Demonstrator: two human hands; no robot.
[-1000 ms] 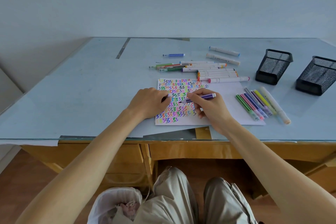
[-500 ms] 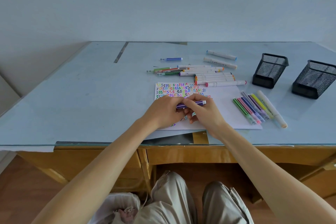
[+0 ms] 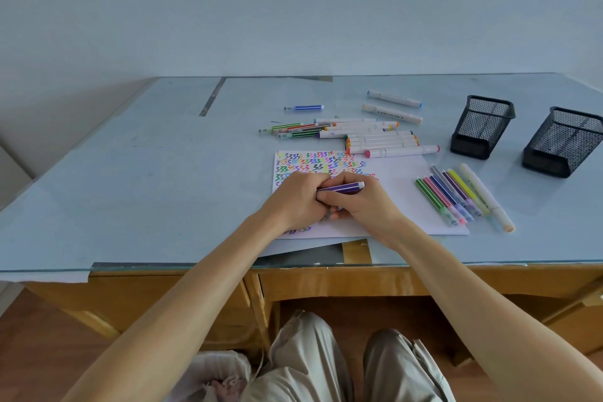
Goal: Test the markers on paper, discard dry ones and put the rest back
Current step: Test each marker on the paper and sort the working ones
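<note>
**What you cannot see here**

Your left hand (image 3: 295,197) covers the purple marker (image 3: 342,188)'s tip end, so cap or nib is unknowable. Both hands hide part of the scribbled paper (image 3: 404,179). The white bag (image 3: 215,375) by your knees is cut off by the bottom edge. Marker labels are too small to read.

A glossy sheet of glass covers the pale blue tabletop (image 3: 137,179), its front of varnished yellow wood. Two black wire-mesh metal pen holders (image 3: 482,126) stand matt beside smooth plastic markers with white barrels (image 3: 381,140). The white paper sheet with coloured zigzags (image 3: 404,179) looks matt and flat.
</note>
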